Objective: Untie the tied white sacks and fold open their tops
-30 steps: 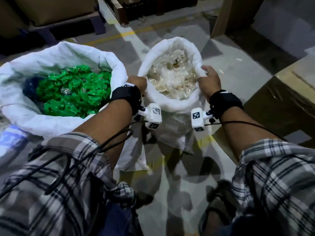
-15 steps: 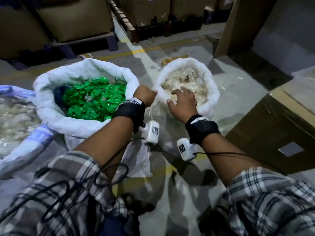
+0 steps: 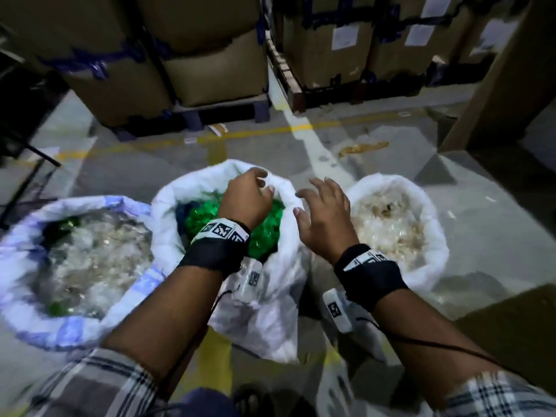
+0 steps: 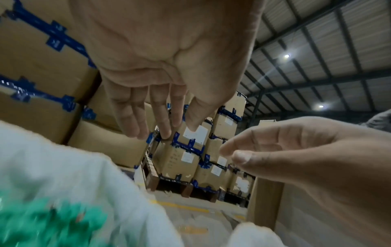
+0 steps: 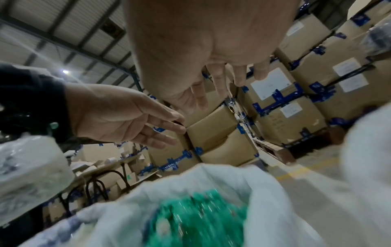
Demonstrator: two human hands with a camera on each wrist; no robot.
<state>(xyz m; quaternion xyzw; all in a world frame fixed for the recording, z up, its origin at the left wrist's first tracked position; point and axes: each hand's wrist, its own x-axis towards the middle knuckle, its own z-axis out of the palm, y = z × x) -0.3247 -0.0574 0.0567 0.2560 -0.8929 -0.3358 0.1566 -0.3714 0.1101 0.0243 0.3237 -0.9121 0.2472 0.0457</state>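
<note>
White woven sacks, three of them, stand in a row on the concrete floor (image 3: 126, 164), all with their tops rolled open. The middle sack (image 3: 270, 296) brims with green plastic pieces (image 3: 264, 233), and both hands hang right above it. The left hand (image 3: 245, 200) sits over the far rim, fingers loosely extended and close together, and from the left wrist view they grip nothing; whether the fingertips brush the rim cloth in the head view I cannot tell. The right hand (image 3: 323, 218) hovers just beside it, over the gap between the middle sack and the right sack (image 3: 433, 260), fingers spread and relaxed, thumb held apart, nothing in its grasp.

The right sack holds pale, clear crumpled plastic (image 3: 388, 221). Over on the left, a sack with blue stripes (image 3: 24, 314) holds clear plastic with a few green bits mixed in, touching the middle sack's side. Black wristbands with white marker tags wrap both wrists, thin cables trailing back along plaid sleeves (image 3: 99, 386).

Behind, cardboard cartons (image 3: 216, 70) taped in blue sit stacked on pallets, a yellow line (image 3: 255, 133) painted across the floor in front of them. A brown carton (image 3: 511, 332) stands near the right sack.
</note>
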